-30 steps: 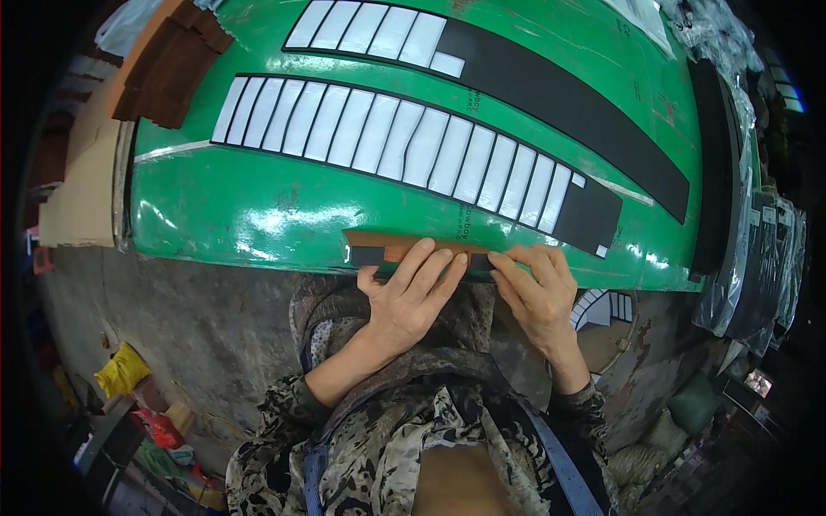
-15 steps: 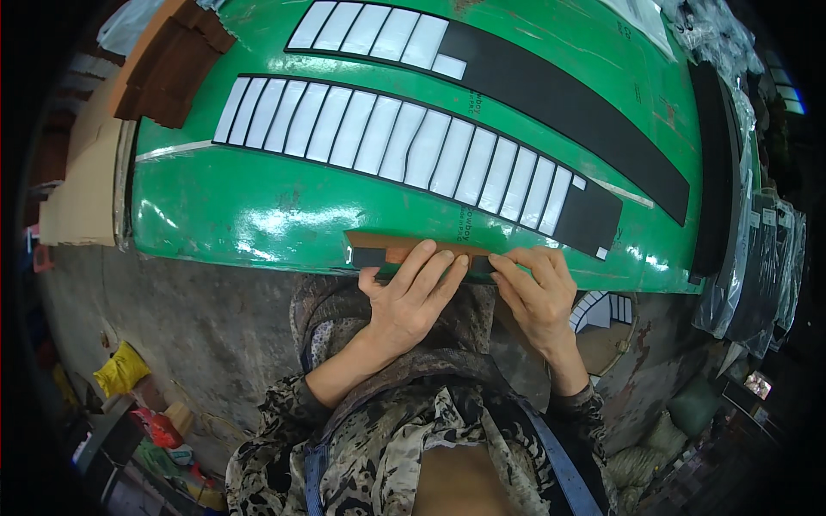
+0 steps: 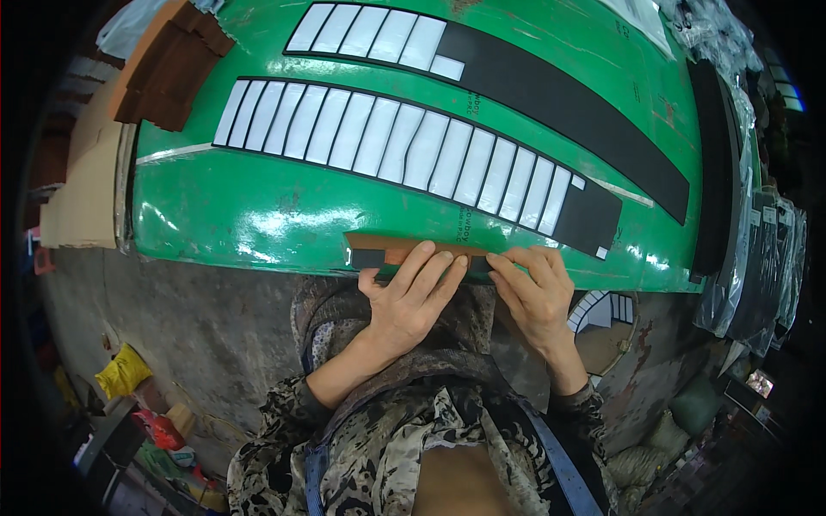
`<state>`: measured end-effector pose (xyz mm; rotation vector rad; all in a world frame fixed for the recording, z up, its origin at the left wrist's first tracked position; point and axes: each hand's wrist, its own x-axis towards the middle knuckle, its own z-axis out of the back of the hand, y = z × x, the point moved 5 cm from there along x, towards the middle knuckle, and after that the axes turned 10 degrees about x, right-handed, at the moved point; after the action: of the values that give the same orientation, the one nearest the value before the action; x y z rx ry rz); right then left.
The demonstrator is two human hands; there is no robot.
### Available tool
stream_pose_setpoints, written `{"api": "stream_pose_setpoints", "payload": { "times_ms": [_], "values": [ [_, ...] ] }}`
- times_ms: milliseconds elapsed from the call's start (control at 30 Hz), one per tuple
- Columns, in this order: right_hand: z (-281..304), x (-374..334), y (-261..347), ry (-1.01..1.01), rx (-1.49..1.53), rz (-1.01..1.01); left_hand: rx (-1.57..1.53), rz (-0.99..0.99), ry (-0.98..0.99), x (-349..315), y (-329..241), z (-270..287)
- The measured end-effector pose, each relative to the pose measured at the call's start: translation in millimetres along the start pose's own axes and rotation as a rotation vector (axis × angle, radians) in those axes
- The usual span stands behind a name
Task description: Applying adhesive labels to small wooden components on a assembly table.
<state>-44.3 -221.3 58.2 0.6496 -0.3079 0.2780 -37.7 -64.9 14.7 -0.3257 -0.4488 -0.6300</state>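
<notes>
A narrow brown piece point(image 3: 366, 242) with black pads along its near face lies at the table's near edge. My left hand point(image 3: 411, 297) is closed over it, fingertips pressed on its face and thumb below the edge. A black pad point(image 3: 370, 258) shows left of those fingers. At the piece's right end my right hand point(image 3: 538, 288) is closed, thumb and forefinger pinched at a small black pad point(image 3: 480, 265). How far that pad is stuck down cannot be made out. Both hands partly hide the brown piece.
The green table point(image 3: 284, 206) holds a black sheet with many white stickers point(image 3: 344, 129) and a second, partly bare black sheet point(image 3: 568, 112) behind. Brown pieces point(image 3: 172, 64) are stacked at far left by a cardboard box point(image 3: 86, 172). Plastic-wrapped black pieces point(image 3: 757, 258) stand right.
My right hand has shifted very slightly left along the brown piece. My left hand stays in the same place.
</notes>
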Motion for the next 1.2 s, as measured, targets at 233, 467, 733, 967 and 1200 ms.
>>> {"api": "stream_pose_setpoints", "payload": {
  "times_ms": [233, 467, 733, 967, 1200],
  "values": [
    [-1, -4, -5, 0.010, 0.068, -0.047, 0.007, -0.002, 0.024, 1, -1, 0],
    [6, -27, -23, -0.115, 0.218, -0.270, 0.026, -0.006, 0.032, 11, -1, 1],
    [-7, -24, -9, -0.201, 0.144, -0.149, 0.056, -0.015, 0.043, 14, -4, 4],
    [-24, -38, -1, -0.216, -0.122, -0.052, 0.130, -0.079, 0.009, 6, -12, 0],
    [-13, -32, 10, -0.205, 0.020, -0.157, 0.118, -0.091, 0.011, 9, -8, 4]
  ]
}}
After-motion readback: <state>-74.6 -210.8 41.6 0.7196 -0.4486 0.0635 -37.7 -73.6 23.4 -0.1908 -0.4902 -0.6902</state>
